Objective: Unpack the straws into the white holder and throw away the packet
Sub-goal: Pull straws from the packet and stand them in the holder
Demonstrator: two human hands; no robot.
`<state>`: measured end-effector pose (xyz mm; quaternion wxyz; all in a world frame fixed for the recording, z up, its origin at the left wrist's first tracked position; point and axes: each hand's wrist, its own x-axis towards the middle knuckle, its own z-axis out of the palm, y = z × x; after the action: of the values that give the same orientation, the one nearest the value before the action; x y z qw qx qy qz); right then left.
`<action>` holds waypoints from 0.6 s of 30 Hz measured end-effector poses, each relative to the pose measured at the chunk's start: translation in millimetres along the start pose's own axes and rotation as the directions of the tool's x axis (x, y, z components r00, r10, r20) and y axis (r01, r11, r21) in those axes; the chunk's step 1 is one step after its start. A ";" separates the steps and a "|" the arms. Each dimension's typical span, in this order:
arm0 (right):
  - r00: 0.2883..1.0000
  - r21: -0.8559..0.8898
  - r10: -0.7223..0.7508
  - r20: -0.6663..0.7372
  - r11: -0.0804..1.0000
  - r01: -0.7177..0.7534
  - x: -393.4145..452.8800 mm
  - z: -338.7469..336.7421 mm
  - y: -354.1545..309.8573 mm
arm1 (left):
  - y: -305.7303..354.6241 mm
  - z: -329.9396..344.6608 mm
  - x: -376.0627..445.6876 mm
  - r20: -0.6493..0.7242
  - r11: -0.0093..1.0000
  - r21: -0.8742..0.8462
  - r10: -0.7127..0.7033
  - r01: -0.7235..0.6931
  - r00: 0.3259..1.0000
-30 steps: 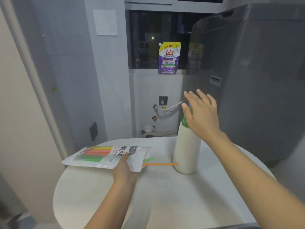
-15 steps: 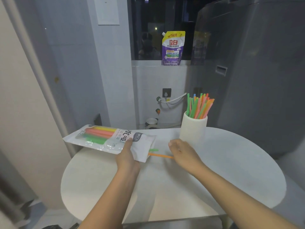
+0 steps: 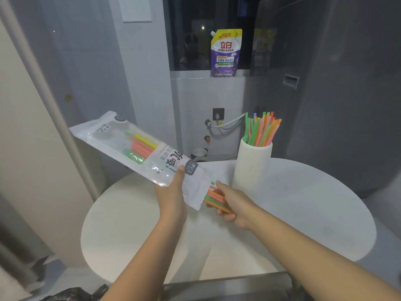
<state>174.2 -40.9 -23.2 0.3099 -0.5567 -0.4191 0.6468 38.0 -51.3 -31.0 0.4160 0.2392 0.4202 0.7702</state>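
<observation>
The person's left hand (image 3: 173, 193) grips the straw packet (image 3: 138, 148) near its lower end, thumb laid across the printed front, and holds it up off the round white table (image 3: 303, 213), tilted so the sealed end points up and to the left. Yellow, pink and green straws show through the clear window in the upper half of the packet. At the open bottom edge, the right hand (image 3: 233, 203) has its fingers curled round a small bunch of straws (image 3: 213, 197), orange, green and pink, whose ends stick out of the packet. Just beside that hand, on the table, stands the white ribbed holder (image 3: 252, 166), upright, with a fan of green, orange and pink straws (image 3: 262, 129) leaning out of its top. Behind, a purple and yellow detergent pouch (image 3: 225, 53) sits on the window ledge, and a grey washing machine (image 3: 338, 83) fills the right side.
</observation>
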 end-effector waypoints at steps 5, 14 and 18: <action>0.961 -0.311 -0.255 -0.111 0.927 0.210 -3.2 1.2 -1.2 | -3.1 -0.7 1.6 -0.101 0.987 -0.130 -0.107 0.094 0.989; 0.695 -0.515 -0.706 -0.134 0.649 0.560 -3.3 -2.8 -2.3 | 1.9 -2.1 1.3 -0.162 0.880 -0.368 -0.378 0.300 0.912; 0.618 -0.557 -0.781 -0.090 0.554 0.618 -7.1 -7.2 -8.5 | 5.6 -1.5 1.3 -0.155 0.845 -0.421 -0.425 0.329 0.892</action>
<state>182.1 -41.7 -12.6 0.4631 -0.4957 -0.6944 0.2399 33.8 -52.6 -27.0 0.5443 -0.0304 0.3477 0.7628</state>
